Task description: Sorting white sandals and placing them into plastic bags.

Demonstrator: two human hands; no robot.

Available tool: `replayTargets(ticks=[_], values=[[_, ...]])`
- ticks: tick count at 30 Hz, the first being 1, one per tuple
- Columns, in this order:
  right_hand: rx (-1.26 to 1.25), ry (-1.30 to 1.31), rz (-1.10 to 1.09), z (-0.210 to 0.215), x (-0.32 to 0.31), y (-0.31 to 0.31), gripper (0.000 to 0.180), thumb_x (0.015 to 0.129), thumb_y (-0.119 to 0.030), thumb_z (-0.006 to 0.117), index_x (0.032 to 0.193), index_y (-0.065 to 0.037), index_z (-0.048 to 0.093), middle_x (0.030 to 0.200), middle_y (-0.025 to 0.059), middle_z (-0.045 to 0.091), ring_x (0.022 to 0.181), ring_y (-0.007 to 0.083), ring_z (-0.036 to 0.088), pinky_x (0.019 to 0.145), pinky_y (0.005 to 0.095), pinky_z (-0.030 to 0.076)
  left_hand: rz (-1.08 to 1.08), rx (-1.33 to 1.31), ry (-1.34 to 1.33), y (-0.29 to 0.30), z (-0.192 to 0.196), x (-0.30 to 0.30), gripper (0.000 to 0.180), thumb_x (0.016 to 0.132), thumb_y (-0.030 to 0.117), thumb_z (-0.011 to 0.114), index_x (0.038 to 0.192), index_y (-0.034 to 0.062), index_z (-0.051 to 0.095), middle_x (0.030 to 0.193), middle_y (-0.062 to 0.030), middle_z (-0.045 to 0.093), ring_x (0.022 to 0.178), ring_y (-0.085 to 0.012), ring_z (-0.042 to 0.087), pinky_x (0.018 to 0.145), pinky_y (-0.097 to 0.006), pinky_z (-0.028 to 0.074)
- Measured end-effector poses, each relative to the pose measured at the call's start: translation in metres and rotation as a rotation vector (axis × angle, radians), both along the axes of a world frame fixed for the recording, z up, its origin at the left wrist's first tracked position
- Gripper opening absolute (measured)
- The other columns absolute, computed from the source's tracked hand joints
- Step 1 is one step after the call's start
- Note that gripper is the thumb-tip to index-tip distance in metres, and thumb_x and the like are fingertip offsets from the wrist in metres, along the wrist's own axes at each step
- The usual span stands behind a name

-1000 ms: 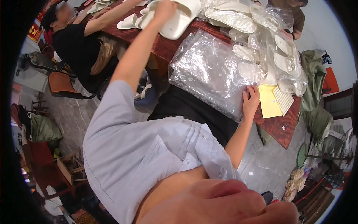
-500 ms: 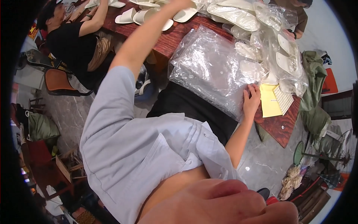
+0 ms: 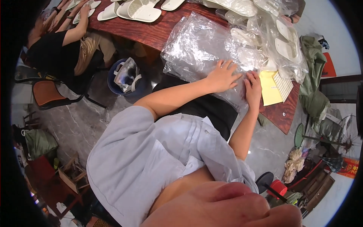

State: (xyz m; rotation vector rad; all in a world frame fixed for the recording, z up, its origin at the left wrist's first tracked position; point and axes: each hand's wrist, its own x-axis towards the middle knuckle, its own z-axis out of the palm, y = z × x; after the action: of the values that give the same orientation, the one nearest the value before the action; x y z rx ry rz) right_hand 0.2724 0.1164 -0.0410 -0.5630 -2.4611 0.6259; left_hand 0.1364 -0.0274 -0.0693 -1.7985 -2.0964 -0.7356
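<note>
A stack of clear plastic bags [image 3: 196, 49] lies on the near edge of the red-brown wooden table, partly over my lap. My left hand [image 3: 223, 77] rests on top of it with fingers spread. Close beside it, my right hand [image 3: 252, 89] lies at the right edge of the bags, fingers stretched out and slightly bent. Neither hand visibly lifts anything. To the right of my right hand are a yellow card [image 3: 271, 90] and a white dotted sheet [image 3: 284, 89]. Beyond my hands, white slippers in clear bags [image 3: 289, 41] are heaped.
Loose white slippers [image 3: 140, 10] stand on the table [image 3: 151, 36] at the far left. A person in black [image 3: 56, 49] sits there, hands on slippers. A blue bucket [image 3: 112, 81] is on the floor left of me. Green cloth [image 3: 314, 64] hangs off the right side.
My left hand has come back from the slippers at the far side of the table and now lies on the plastic bags. My right hand stays at their edge. The view has shifted somewhat.
</note>
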Motion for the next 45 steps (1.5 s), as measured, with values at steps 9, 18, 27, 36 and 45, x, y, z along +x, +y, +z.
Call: replayTargets(ticks=[9,18,27,36,45], values=[[0.269,-0.145,0.350,0.124,-0.112,-0.039,0.036,0.084,-0.009,0.068,0.119,-0.002,0.062,0.110,0.0209,0.064,0.100,0.0392,0.061,0.085,0.0437,0.049,0.030,-0.142,-0.039,-0.003,0.004,0.000,0.048,0.090,0.045,0.058,0.132,0.0219,0.057,0.138,-0.0170,0.046,0.134,-0.0391,0.035,0.105,-0.061,0.029],[0.769,-0.038,0.177,0.081,-0.347,-0.013,0.083,0.086,-0.004,0.059,0.149,-0.047,0.027,0.154,0.0302,0.022,0.137,0.0526,0.029,0.099,0.0648,0.036,0.001,-0.073,-0.040,0.004,-0.002,0.007,0.049,0.090,0.045,0.056,0.131,0.0181,0.059,0.138,-0.0170,0.046,0.132,-0.0413,0.037,0.102,-0.062,0.031],[1.078,-0.156,-0.026,0.064,-0.403,0.027,0.077,0.090,-0.006,0.053,0.148,-0.049,0.025,0.143,0.0278,0.040,0.127,0.0463,0.043,0.093,0.0530,0.043,0.039,-0.075,0.052,-0.005,0.011,0.007,0.051,0.092,0.044,0.053,0.133,0.0138,0.057,0.135,-0.0169,0.047,0.129,-0.0413,0.036,0.100,-0.060,0.030],[0.991,0.256,0.057,0.171,-0.390,0.056,0.034,0.088,-0.007,0.054,0.121,-0.012,0.053,0.106,0.0133,0.064,0.088,0.0318,0.066,0.069,0.0451,0.055,0.009,-0.045,-0.059,-0.006,0.009,0.011,0.048,0.089,0.042,0.058,0.129,0.0147,0.058,0.133,-0.0166,0.047,0.129,-0.0425,0.037,0.099,-0.062,0.033],[-0.262,0.889,0.248,0.257,-0.252,0.006,0.047,0.085,-0.012,0.067,0.129,-0.002,0.053,0.119,0.0136,0.063,0.100,0.0285,0.063,0.083,0.0406,0.053,0.019,-0.014,-0.060,0.002,-0.004,0.005,0.047,0.088,0.042,0.060,0.128,0.0170,0.059,0.135,-0.0162,0.047,0.130,-0.0438,0.037,0.102,-0.064,0.031]])
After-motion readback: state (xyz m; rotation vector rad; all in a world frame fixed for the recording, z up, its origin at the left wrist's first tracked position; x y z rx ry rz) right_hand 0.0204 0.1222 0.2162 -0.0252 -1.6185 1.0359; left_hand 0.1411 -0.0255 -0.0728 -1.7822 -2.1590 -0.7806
